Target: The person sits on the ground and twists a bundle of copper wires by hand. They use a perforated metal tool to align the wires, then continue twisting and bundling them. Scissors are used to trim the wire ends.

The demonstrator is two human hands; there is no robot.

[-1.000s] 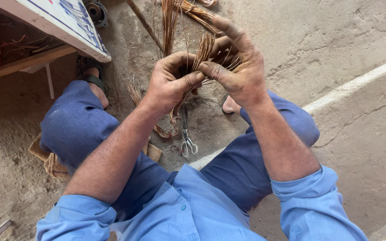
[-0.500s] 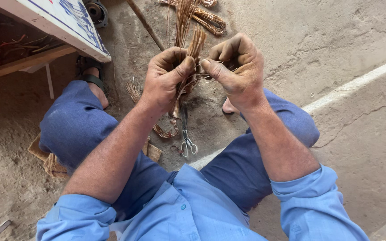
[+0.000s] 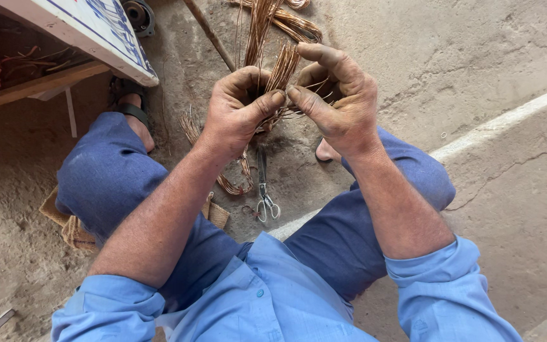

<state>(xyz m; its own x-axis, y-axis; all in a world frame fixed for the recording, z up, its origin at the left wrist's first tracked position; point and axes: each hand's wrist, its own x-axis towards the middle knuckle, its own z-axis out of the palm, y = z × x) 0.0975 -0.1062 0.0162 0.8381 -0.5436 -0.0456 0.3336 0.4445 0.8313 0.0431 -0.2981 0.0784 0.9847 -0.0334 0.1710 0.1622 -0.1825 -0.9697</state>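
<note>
On the rough grey concrete floor [image 3: 476, 57] sits one person in blue clothes, and at the upper left stands one white painted board [image 3: 77, 31]. The left hand [image 3: 238, 111] and the right hand [image 3: 340, 101], two in all, meet above the knees, and the fingers of both are clenched around one bundle of thin copper-coloured wire strands [image 3: 273, 69], which rises between them. Below the hands, one small pair of metal scissors [image 3: 266, 190] lies on the floor beside one loose curl of the same wire [image 3: 232, 180].

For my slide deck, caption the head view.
Both hands, left hand and right hand, grip a bundle of copper wire above scissors.
</note>
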